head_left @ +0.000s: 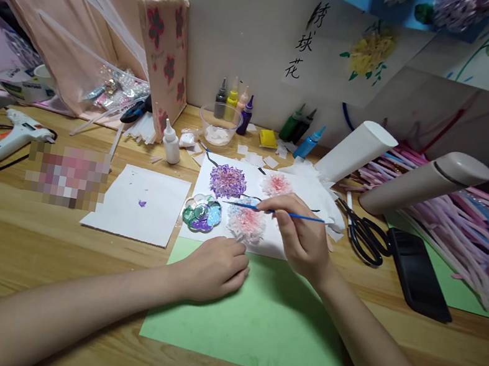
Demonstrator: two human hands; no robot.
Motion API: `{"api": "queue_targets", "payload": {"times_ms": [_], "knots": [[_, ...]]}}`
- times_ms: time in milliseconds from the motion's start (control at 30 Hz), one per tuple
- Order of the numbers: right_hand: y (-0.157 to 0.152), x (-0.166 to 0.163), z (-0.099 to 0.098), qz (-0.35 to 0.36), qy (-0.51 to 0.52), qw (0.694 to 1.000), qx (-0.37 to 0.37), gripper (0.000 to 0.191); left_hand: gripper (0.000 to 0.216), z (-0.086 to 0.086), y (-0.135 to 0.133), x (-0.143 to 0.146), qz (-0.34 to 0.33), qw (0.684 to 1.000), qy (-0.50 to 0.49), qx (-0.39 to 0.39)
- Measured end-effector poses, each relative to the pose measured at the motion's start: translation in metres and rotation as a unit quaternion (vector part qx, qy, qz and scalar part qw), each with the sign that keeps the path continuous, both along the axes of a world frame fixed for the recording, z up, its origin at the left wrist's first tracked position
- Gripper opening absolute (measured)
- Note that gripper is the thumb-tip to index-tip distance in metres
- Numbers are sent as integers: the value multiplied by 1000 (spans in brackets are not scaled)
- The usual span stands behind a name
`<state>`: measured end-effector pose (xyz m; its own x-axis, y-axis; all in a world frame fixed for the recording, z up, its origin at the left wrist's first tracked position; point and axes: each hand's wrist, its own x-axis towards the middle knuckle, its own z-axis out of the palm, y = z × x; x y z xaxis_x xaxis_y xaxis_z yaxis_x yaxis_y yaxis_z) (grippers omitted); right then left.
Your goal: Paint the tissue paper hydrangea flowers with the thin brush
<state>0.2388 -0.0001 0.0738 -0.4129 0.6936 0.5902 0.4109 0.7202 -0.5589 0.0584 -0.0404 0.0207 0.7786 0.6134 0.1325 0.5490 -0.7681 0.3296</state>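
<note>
My right hand (303,237) pinches a thin blue paintbrush (277,213), held level with its tip pointing left toward a flower-shaped paint palette (202,213). Under the brush lies a white sheet (291,186) with three fluffy paper flowers: a purple one (227,180), a pale pink one (277,184) and a pink-and-blue one (247,224) just below the brush. My left hand (213,267) rests as a loose fist on the near edge of that sheet, beside a green sheet (258,318), with nothing visible in it.
A second white sheet (139,203) lies left of the palette. A glue gun (14,135) with cords sits far left. Paint bottles (233,100), a plastic bowl (219,123) and a glue bottle (171,142) stand behind. Scissors (361,230), a dark phone (418,273), a lamp (425,180) and pink straws (477,230) fill the right.
</note>
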Motion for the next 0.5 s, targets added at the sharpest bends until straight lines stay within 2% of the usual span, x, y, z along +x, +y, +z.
{"api": "queue_targets", "payload": {"times_ms": [100, 267, 367, 500], "knots": [[-14, 23, -24, -61, 40, 997, -27, 21, 26, 1, 0, 0, 1, 1000, 14, 0], [-39, 45, -61, -127, 131, 983, 6, 19, 27, 2, 1, 0, 5, 1000, 28, -2], [-44, 43, -68, -112, 141, 984, 12, 19, 27, 2, 1, 1, 9, 1000, 29, -2], [-42, 37, -69, -92, 111, 989, 25, 19, 27, 2, 0, 1, 10, 1000, 29, -1]]}}
